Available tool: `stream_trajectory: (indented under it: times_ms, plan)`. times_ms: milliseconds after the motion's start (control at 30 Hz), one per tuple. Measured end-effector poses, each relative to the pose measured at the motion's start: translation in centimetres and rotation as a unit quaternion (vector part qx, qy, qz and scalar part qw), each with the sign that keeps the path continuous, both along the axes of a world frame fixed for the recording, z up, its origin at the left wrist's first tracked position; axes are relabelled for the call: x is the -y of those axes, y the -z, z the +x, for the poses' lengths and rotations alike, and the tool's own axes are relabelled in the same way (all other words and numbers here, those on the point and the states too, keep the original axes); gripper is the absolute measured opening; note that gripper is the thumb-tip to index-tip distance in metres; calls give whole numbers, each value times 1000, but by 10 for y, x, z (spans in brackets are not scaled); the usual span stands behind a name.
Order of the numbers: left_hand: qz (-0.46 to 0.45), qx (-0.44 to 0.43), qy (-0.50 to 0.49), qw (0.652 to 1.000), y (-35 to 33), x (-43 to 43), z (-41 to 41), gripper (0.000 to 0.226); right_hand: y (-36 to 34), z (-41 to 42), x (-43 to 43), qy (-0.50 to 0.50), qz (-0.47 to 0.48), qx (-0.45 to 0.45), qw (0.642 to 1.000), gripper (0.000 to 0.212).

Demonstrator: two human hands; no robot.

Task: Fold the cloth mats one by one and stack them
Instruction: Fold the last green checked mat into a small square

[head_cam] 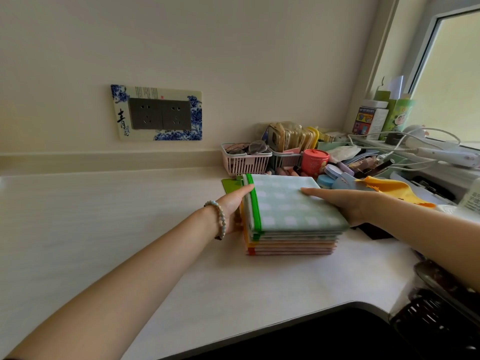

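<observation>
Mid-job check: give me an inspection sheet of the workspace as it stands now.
Surface: pale countertop; the stack stands on it near the back right.
Job's things: stack of folded mats, edges roughly aligned; top mat is green checked with a green border.
Clutter: pink basket, red tin and small jars behind the stack; yellow cloth lying loose to its right.
Hands: left hand against the stack's left side, thumb on the top edge; right hand flat on the top mat, fingers straight.
Cables: white cables looped over the clutter below the window.
Surroundings: double socket on the wall; window at right.
</observation>
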State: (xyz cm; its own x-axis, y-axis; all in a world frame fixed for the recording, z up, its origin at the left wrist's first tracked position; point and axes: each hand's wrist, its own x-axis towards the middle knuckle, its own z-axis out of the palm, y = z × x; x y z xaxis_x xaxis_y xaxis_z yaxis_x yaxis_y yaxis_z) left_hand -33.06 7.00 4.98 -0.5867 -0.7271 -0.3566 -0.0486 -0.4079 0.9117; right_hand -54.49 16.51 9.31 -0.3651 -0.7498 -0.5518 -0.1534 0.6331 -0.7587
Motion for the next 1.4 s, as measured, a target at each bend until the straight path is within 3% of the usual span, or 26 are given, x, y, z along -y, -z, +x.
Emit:
stream_trajectory:
  times_ms: [367,500,633,867,933,1033,1100,1200,1333,1400]
  plan:
    - [-49,45,-50,997,2,8,36,37,0,63,3,-11,-50,69,996,37]
    - [-38,5,-72,997,3,9,61,41,-1,90,9,0,-98,80,992,41]
    - [-38,-52,-61,996,-4,10,95,31,-9,124,14,3,-166,70,984,45]
    - [-71,-45,-81,993,-35,-6,169,33,-32,189,31,-24,-240,79,967,51]
    - [-89,-27,-110,990,-41,-2,193,43,-35,210,41,-40,-250,92,963,53]
    - [-110,11,-183,977,-38,18,227,99,-37,239,64,-65,-256,111,958,61]
    - [-121,24,-229,966,-35,33,247,109,-40,258,82,-90,-254,113,956,56]
    - [-136,30,-276,951,-42,49,269,96,-43,280,113,-120,-243,134,953,43]
    - [-172,41,-349,920,-48,93,282,47,-39,292,168,-164,-228,162,946,27]
    - [-192,37,-384,902,-53,116,285,37,-37,297,198,-185,-222,164,943,25]
